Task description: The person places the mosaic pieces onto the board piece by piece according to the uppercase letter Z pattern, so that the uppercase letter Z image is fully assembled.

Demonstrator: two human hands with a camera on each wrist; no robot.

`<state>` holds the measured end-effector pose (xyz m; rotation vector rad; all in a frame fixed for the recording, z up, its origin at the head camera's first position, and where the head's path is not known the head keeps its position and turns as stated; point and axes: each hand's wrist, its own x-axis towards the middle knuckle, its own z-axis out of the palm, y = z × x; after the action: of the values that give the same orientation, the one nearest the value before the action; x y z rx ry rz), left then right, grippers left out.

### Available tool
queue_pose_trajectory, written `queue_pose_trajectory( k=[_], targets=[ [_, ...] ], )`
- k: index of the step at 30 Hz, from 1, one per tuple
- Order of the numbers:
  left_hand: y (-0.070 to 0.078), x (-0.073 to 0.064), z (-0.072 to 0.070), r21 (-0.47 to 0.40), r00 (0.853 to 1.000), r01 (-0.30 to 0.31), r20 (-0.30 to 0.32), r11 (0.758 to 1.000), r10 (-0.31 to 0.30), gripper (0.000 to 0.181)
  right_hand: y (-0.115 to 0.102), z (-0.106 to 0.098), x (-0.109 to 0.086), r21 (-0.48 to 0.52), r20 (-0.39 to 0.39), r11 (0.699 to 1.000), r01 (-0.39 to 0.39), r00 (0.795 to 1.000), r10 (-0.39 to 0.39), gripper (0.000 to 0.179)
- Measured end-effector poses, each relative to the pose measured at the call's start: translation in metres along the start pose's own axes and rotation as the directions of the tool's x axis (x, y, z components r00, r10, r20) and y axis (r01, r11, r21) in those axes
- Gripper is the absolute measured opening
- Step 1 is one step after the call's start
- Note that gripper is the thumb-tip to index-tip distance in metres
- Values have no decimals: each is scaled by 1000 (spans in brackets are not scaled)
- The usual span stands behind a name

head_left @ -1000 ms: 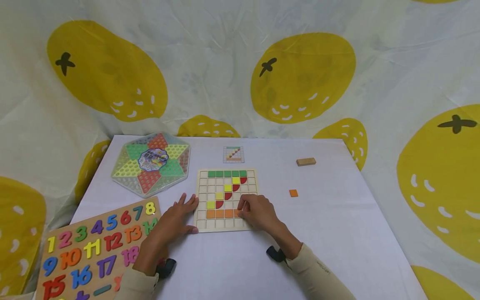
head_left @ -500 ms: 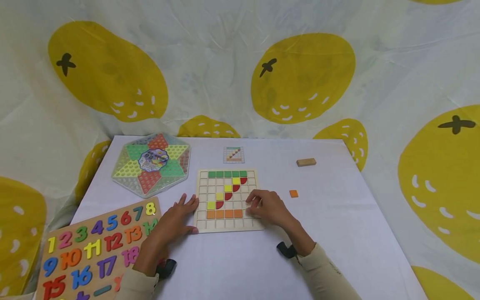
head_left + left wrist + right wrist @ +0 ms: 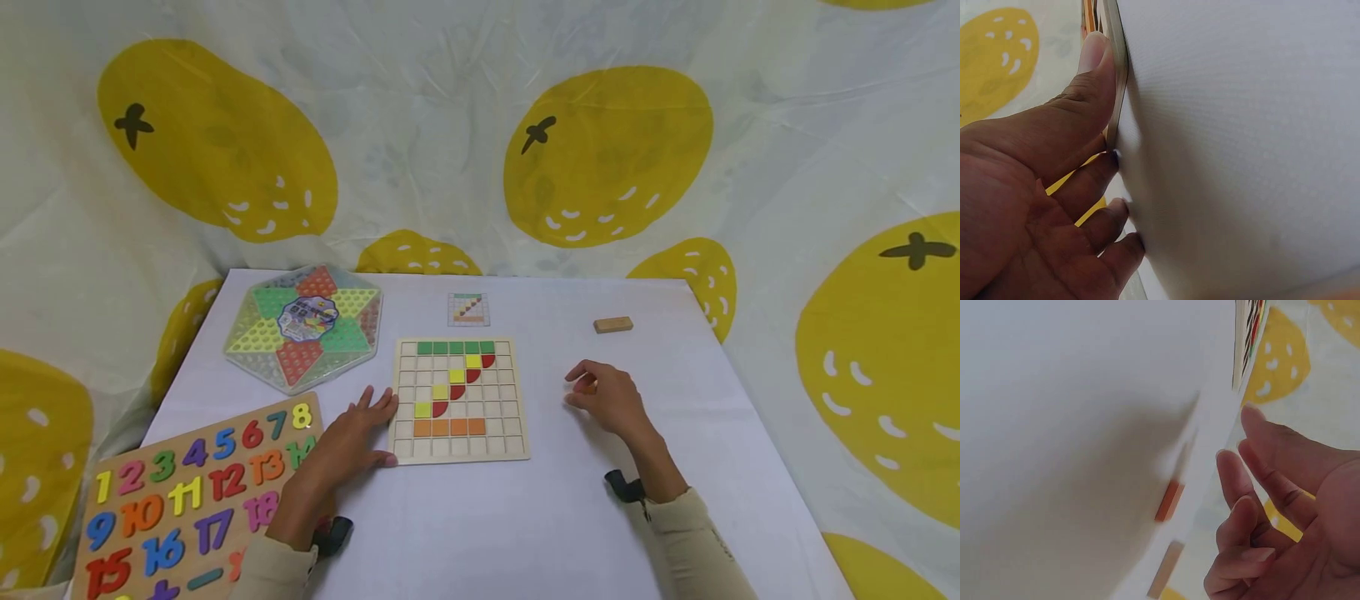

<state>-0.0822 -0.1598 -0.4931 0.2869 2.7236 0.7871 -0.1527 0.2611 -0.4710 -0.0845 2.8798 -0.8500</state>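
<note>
A square wooden grid board (image 3: 495, 429) lies on the white table. It bears a green row at the far side, a diagonal of yellow squares (image 3: 423, 409) and red quarter-round pieces (image 3: 439, 409), and an orange row (image 3: 450, 427). My left hand (image 3: 345, 437) rests at the board's left edge, fingers spread, thumb near the front corner. To the right of the board, my right hand (image 3: 611, 400) hovers with thumb and fingers apart. Beneath it lies a loose orange square tile (image 3: 1169, 501), mostly hidden by the fingers in the head view.
Behind the board lies a small pattern card (image 3: 468, 309). A small wooden block (image 3: 613, 325) sits at the back right. On the left are a hexagonal Chinese checkers board (image 3: 348, 336) and a wooden number board (image 3: 217, 417), partly under my left forearm.
My right hand has left the orange row and moved right, to the loose orange tile. The left hand has stayed at the board's edge.
</note>
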Motion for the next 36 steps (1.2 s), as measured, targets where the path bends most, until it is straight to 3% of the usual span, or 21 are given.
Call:
queue_pose_trajectory(
  k=[7,15,28,36],
  targets=[
    [2,0,-1,-3,1000,10,-1,1000,-10,100,24,-17,3,-63,22,995,-75,997,77,33],
    [1,0,0,-10,1000,8,0,1000,-8,100,33,-8,9,-97,61,991,-94,993,100,20],
    [4,0,-1,-14,1000,21,4,1000,-21,100,8,5,10,-99,80,993,-64,994,72,21],
    [2,0,0,-17,1000,28,5,999,-28,101,-24,19,2,8,137,1000,-6,991,5,20]
  ],
)
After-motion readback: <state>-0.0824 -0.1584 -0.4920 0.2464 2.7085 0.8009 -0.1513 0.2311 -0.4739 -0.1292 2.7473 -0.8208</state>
